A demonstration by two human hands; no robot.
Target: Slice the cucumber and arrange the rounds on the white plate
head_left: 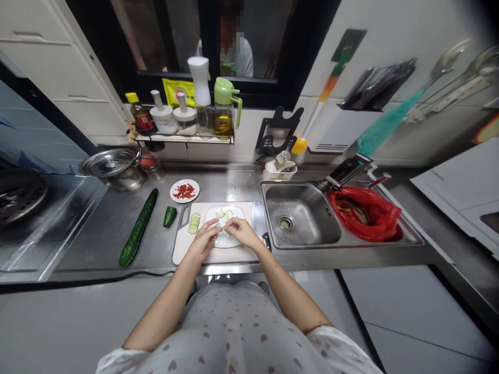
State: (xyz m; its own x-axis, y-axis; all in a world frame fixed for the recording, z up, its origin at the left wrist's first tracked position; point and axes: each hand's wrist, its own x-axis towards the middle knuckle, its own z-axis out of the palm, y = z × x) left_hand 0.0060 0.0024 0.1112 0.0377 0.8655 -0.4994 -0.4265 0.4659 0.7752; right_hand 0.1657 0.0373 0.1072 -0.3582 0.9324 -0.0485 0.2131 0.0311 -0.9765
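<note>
While left hand (203,243) and right hand (240,230) meet over the plate (224,242), cucumber slices (228,213) sit on it

Because the piece at the fingertips is tiny and pale, can't tell which hand grips it; both sets of fingers bent, gap narrow. Plate rests on the cutting board (183,250); more slices, a loose stack (194,224), lie on the board left of the plate. Beyond the board's left edge: cut cucumber stub (169,216), then whole cucumber (138,228). Farther back, small dish (197,189) with red bits (185,192). Farthest, wall shelf (187,138) with condiment bottles.
</note>
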